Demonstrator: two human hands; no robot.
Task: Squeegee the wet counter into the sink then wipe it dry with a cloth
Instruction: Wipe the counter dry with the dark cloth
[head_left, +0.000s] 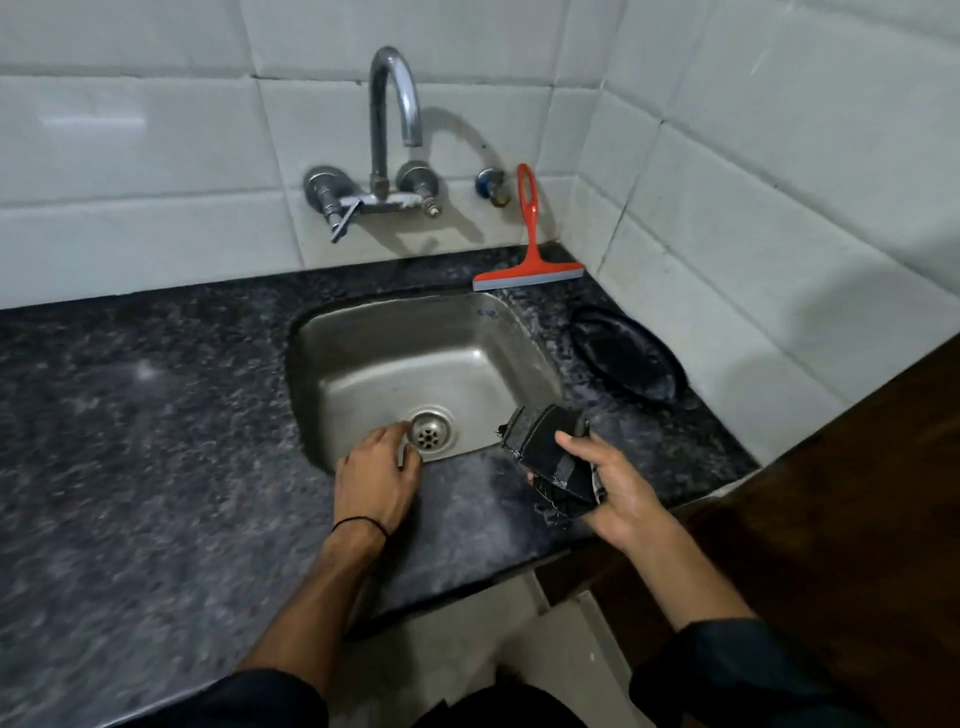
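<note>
A red squeegee (529, 260) with a grey blade leans against the tiled wall behind the steel sink (363, 358), its blade on the dark granite counter (156, 441). My right hand (618, 493) holds a folded dark cloth (550, 457) above the counter at the sink's front right corner. My left hand (376, 475) rests on the sink's front rim near the drain (430, 434), fingers curled, nothing visible in it.
A chrome tap (389, 135) is mounted on the white tiled wall over the sink. A black oval dish (628, 358) lies on the counter to the right of the sink. A dark wooden panel (857, 519) borders the counter at the right.
</note>
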